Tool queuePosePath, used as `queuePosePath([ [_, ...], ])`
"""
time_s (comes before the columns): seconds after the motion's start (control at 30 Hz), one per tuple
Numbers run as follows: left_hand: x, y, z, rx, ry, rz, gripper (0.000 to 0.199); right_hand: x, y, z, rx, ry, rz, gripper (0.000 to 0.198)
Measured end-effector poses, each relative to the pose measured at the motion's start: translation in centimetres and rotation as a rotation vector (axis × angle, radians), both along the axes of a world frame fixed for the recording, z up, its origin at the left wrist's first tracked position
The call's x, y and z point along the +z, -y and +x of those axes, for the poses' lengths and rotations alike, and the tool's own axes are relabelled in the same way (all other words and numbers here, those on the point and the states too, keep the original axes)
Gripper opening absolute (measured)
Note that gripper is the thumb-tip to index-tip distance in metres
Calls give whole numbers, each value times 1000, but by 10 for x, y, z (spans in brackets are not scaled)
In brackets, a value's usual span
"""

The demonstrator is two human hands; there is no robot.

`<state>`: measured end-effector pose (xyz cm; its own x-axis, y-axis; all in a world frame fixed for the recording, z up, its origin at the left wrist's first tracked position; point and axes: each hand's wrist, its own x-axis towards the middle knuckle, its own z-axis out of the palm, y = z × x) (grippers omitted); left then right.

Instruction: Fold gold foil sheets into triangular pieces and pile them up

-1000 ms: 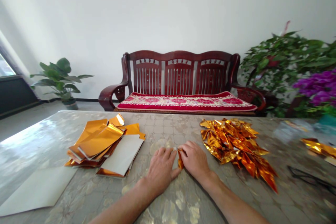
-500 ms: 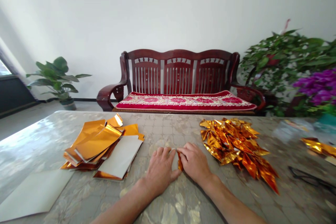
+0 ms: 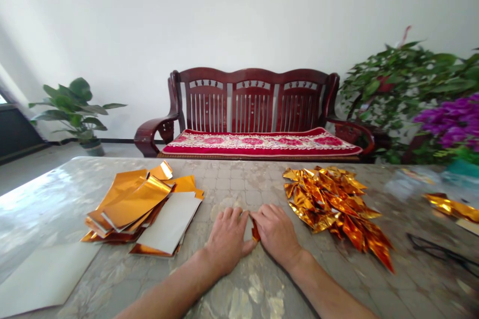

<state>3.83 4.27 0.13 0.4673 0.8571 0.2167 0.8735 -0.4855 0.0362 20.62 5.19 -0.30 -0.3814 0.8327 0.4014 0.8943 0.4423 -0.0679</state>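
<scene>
Between my hands, flat on the table, lies a small sheet of gold foil paper, white back up, with an orange-gold flap turned over along its right side. My left hand covers its left part, fingers bent forward and thumb pressed on the lower edge. The fingers of my right hand close together on the folded right edge near the top corner. Much of the sheet is hidden under both hands. To the left lies a loose pile of flat gold foil sheets; to the right, a heap of folded gold foil pieces.
A large pale sheet lies at the table's left front. Black-framed glasses, a gold foil strip and clear plastic are at the right. Beyond the table stands a wooden bench, with plants either side.
The whole view has shifted slightly to the left. My right fingers have pressed a little further over the folded edge; my left hand stays on the sheet.
</scene>
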Motion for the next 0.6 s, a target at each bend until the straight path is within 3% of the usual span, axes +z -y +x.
queuePosePath([
  [0.6, 0, 1, 0, 21, 38, -30, 44, -1, -1, -1, 24, 38, 7, 14],
])
